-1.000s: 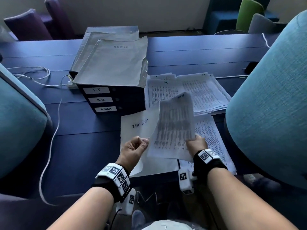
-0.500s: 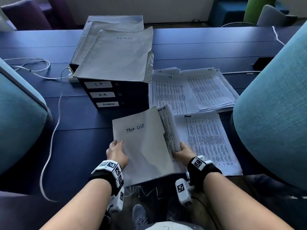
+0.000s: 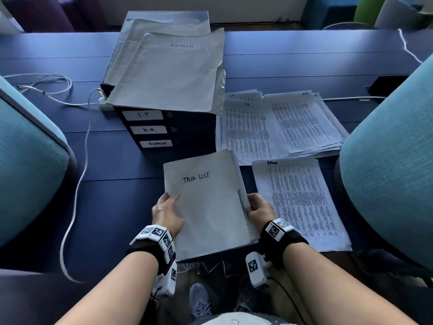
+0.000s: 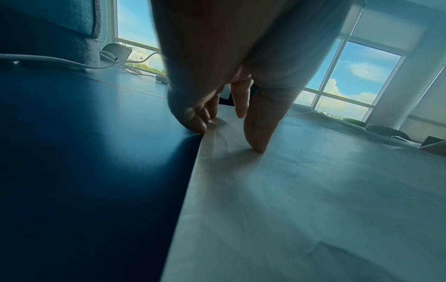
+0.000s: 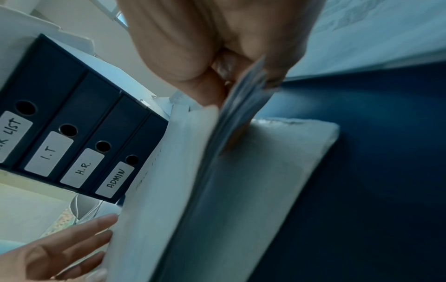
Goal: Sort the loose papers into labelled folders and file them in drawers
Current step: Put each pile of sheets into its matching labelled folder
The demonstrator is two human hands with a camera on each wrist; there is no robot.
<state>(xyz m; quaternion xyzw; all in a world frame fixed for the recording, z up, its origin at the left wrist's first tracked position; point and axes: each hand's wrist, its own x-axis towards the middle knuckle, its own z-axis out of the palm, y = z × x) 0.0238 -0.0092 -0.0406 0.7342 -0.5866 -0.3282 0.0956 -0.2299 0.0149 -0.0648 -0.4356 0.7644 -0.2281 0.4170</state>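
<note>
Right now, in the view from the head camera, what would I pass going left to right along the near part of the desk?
White cable → left hand → TASK LIST folder → right hand → printed ADMIN sheet → teal chair back.

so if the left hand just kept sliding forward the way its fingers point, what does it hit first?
Probably the drawer unit. The left hand rests at the left edge of the TASK LIST folder, fingers aimed at the unit's ADMIN drawer; bare table lies between.

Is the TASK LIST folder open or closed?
Nearly closed: the TASK LIST folder cover lies down over the pages, right hand holding its edge slightly apart.
</note>
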